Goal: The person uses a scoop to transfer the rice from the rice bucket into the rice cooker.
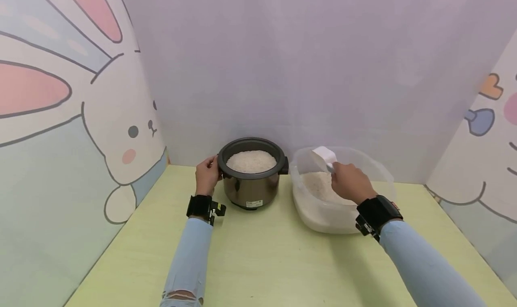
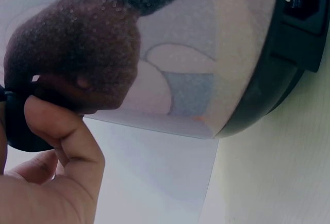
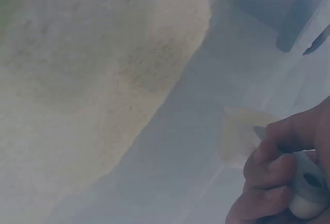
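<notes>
A brown rice cooker (image 1: 250, 191) with white rice (image 1: 251, 162) inside stands lidless at the back of the table. My left hand (image 1: 207, 176) grips the black side handle (image 2: 23, 126) on its left, thumb and fingers bent around it in the left wrist view. To the cooker's right is a translucent plastic tub (image 1: 323, 221) holding loose rice (image 1: 319, 185). Above this tub my right hand (image 1: 350, 181) holds a white scoop (image 1: 324, 156) by its handle (image 3: 309, 185). The scoop's bowl is raised near the tub's back left rim; its contents cannot be made out.
The pale yellow-green table (image 1: 258, 262) runs back to a plain lilac curtain (image 1: 282, 60). A panel with a cartoon rabbit (image 1: 109, 118) borders the left side, and another printed panel (image 1: 472, 163) borders the right. The cooker's other handle (image 1: 284, 165) points toward the tub.
</notes>
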`<action>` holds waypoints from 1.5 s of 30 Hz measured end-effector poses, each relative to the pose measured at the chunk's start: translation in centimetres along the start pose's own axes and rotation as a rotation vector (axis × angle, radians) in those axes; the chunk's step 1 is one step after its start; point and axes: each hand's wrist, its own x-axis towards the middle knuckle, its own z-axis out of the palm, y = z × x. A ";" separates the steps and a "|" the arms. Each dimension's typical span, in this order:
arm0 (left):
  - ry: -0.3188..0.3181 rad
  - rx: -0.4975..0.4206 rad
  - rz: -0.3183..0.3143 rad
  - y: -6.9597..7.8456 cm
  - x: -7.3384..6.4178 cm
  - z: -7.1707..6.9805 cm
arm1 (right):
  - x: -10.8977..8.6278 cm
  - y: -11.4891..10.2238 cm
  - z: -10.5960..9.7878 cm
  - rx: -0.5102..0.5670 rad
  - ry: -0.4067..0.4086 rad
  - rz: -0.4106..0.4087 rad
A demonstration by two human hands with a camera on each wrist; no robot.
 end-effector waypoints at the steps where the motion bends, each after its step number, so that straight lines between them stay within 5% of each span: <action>1: -0.001 -0.004 0.002 0.0 0.0 0.0 | -0.2 0.4 0.0 -0.010 -0.024 0.011; 12: -0.002 -0.024 0.011 -0.2 0.0 -0.1 | -1.3 3.2 -1.1 -0.199 -0.230 0.069; 22: 0.001 -0.036 0.023 -0.5 0.1 -0.1 | -1.8 3.8 -1.6 -0.325 -0.254 0.078; 45: -0.005 -0.034 0.011 -0.2 0.0 0.1 | -1.8 3.3 -3.0 -0.260 -0.415 0.129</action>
